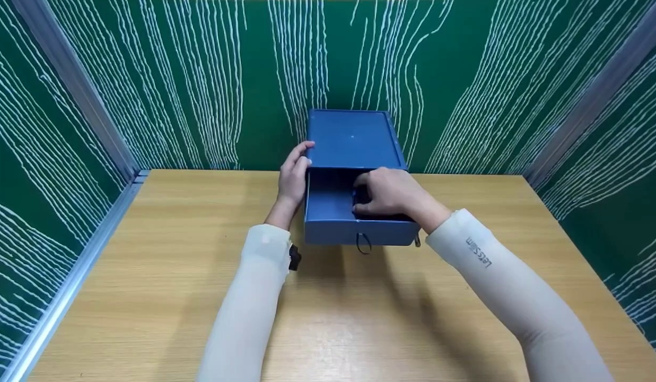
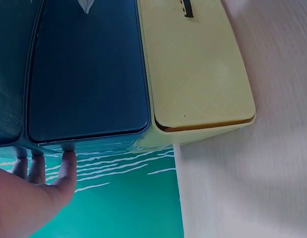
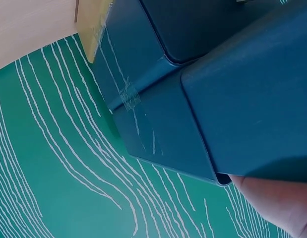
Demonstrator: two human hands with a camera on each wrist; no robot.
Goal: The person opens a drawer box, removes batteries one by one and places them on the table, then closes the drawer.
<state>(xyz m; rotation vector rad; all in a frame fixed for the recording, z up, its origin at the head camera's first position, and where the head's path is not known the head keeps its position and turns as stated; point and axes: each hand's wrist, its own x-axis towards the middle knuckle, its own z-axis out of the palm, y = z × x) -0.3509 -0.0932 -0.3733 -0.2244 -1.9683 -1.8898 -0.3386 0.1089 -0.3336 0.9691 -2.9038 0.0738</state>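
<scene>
A blue drawer cabinet (image 1: 354, 140) stands at the back of the table with its top drawer (image 1: 333, 232) pulled out. My left hand (image 1: 292, 178) rests against the cabinet's left side near the top front edge. In the left wrist view, its fingertips (image 2: 69, 148) touch the cabinet's edge. My right hand (image 1: 388, 192) reaches over the drawer's right wall, with bent fingers inside the drawer. Whether they hold anything in the dark interior is hidden. The right wrist view shows only part of that hand (image 3: 279, 203), by the drawer's rim.
Below the blue drawers is a yellow drawer (image 2: 198, 69). A dark loop (image 1: 364, 243) hangs on the open drawer's front. The wooden table (image 1: 200, 297) extends toward me. Green walls with white wavy lines (image 1: 200, 79) stand behind and at both sides.
</scene>
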